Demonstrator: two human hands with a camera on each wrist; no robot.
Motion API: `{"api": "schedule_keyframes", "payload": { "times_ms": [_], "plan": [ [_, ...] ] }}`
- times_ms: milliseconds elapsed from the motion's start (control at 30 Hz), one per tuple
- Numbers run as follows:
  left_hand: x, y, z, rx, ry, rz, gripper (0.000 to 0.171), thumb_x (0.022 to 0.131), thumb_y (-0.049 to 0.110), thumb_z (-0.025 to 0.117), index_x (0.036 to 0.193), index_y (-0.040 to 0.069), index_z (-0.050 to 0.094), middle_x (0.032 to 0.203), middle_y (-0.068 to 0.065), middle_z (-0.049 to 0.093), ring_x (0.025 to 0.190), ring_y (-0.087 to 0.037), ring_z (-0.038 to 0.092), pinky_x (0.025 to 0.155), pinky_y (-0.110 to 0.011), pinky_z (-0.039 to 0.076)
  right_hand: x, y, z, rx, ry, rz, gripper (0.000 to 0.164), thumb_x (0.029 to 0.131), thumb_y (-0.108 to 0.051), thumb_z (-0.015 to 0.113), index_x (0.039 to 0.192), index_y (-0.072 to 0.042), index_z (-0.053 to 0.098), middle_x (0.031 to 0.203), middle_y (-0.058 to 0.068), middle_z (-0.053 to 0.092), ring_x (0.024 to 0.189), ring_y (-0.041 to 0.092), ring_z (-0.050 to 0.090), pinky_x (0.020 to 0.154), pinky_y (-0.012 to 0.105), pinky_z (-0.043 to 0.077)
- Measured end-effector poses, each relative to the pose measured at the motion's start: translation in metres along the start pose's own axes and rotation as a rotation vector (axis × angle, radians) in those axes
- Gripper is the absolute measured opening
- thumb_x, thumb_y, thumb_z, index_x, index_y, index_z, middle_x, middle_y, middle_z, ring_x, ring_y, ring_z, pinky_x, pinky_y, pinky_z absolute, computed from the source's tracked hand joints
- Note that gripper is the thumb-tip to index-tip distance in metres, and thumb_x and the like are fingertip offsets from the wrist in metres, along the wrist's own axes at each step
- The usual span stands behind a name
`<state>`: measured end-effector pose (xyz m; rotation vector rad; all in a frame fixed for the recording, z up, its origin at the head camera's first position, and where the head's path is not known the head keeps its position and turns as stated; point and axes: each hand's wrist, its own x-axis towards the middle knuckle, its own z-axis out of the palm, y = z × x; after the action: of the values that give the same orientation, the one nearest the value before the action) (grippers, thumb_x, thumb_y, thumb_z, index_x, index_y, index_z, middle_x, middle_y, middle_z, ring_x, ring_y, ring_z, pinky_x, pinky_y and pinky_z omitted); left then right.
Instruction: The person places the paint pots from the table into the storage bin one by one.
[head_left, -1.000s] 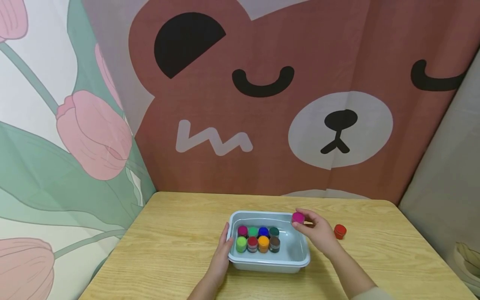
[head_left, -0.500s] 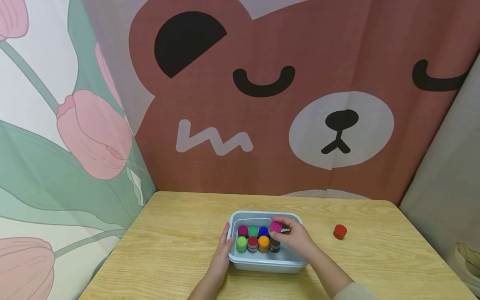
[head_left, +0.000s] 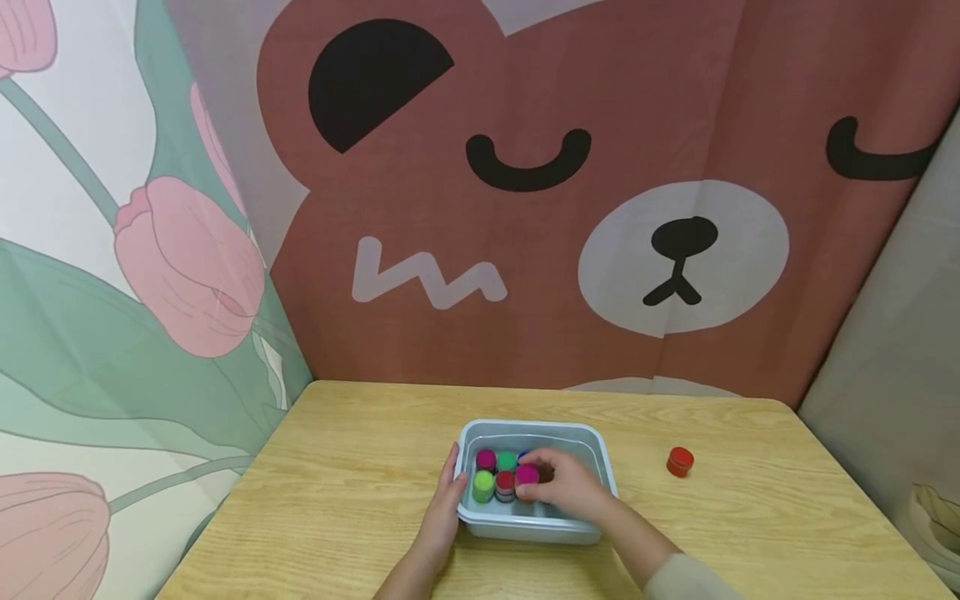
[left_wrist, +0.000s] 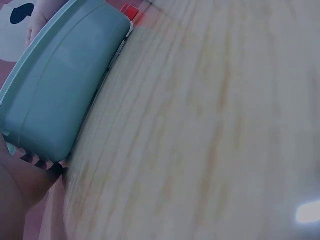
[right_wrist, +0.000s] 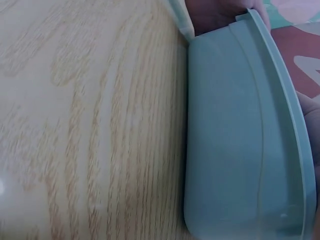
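A pale blue-grey plastic tub (head_left: 536, 531) stands on the table, holding several small lidded paint jars in two rows. My left hand (head_left: 438, 517) grips its left end, thumb at the rim; the left wrist view shows the fingers (left_wrist: 37, 172) against the end wall. Inside the tub, my right hand (head_left: 573, 487) pinches a magenta-lidded jar (head_left: 527, 475) over the front row. Under and behind that hand, the orange, blue, brown and dark green jars are partly or wholly covered. Lime (head_left: 483, 487), red (head_left: 506, 485), green (head_left: 507, 461) and another magenta jar (head_left: 486, 460) stay visible.
One red jar (head_left: 680, 462) stands on the wooden table (head_left: 337, 500), right of the tub. A bear-print cloth (head_left: 450, 350) hangs behind the table, with a tulip print at the left. Part of a pale pot (head_left: 930, 533) shows low at the right.
My right hand has carried the magenta-lidded jar leftward from the tub's right rim to over the front row. The left hand keeps its place on the tub.
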<state>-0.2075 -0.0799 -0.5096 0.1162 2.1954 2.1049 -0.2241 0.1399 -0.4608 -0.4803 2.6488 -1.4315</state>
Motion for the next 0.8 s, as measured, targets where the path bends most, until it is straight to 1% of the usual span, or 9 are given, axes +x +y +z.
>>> {"api": "schedule_keyframes", "payload": {
  "times_ms": [133, 233, 433, 567, 800],
  "plan": [
    [0.0, -0.0001, -0.0001, -0.002, 0.001, 0.008, 0.059, 0.105, 0.033, 0.036, 0.159, 0.018, 0.014, 0.165, -0.016, 0.01, 0.15, -0.045, 0.002, 0.116, -0.071, 0.0, 0.0016, -0.0006, 0.0029, -0.044, -0.038, 0.008, 0.043, 0.079, -0.025, 0.082, 0.115, -0.005, 0.068, 0.099, 0.002, 0.069, 0.089, 0.014, 0.057, 0.077, 0.028, 0.05],
    [0.0002, -0.0008, -0.0001, -0.018, -0.001, 0.009, 0.059, 0.105, 0.03, 0.036, 0.159, 0.018, 0.014, 0.165, -0.016, 0.009, 0.15, -0.045, 0.001, 0.116, -0.07, -0.001, 0.0025, -0.0006, 0.0043, -0.063, -0.061, 0.018, 0.042, 0.079, -0.026, 0.082, 0.114, -0.007, 0.068, 0.101, 0.001, 0.069, 0.089, 0.014, 0.057, 0.078, 0.03, 0.05],
    [0.0004, -0.0001, 0.0004, -0.015, 0.003, 0.005, 0.059, 0.105, 0.032, 0.036, 0.159, 0.019, 0.014, 0.165, -0.016, 0.009, 0.15, -0.046, 0.002, 0.115, -0.071, -0.001, 0.0027, -0.0025, 0.0053, -0.084, -0.11, 0.031, 0.038, 0.078, -0.026, 0.082, 0.111, -0.011, 0.069, 0.094, -0.002, 0.066, 0.085, 0.014, 0.057, 0.072, 0.027, 0.049],
    [0.001, 0.0005, 0.0012, -0.008, 0.014, 0.002, 0.059, 0.105, 0.032, 0.036, 0.159, 0.019, 0.015, 0.165, -0.016, 0.01, 0.15, -0.046, 0.003, 0.114, -0.072, 0.001, 0.0031, -0.0029, 0.0064, -0.102, -0.123, 0.029, 0.036, 0.078, -0.025, 0.083, 0.109, -0.013, 0.069, 0.092, -0.003, 0.065, 0.084, 0.013, 0.056, 0.071, 0.027, 0.049],
    [0.0006, 0.0006, 0.0018, 0.004, 0.023, -0.026, 0.059, 0.105, 0.034, 0.036, 0.159, 0.02, 0.015, 0.165, -0.015, 0.011, 0.15, -0.046, 0.004, 0.114, -0.073, 0.002, 0.0041, -0.0009, 0.0087, -0.124, -0.132, 0.024, 0.036, 0.075, -0.024, 0.084, 0.106, -0.013, 0.069, 0.09, -0.003, 0.064, 0.081, 0.012, 0.055, 0.068, 0.026, 0.047]
  ]
}}
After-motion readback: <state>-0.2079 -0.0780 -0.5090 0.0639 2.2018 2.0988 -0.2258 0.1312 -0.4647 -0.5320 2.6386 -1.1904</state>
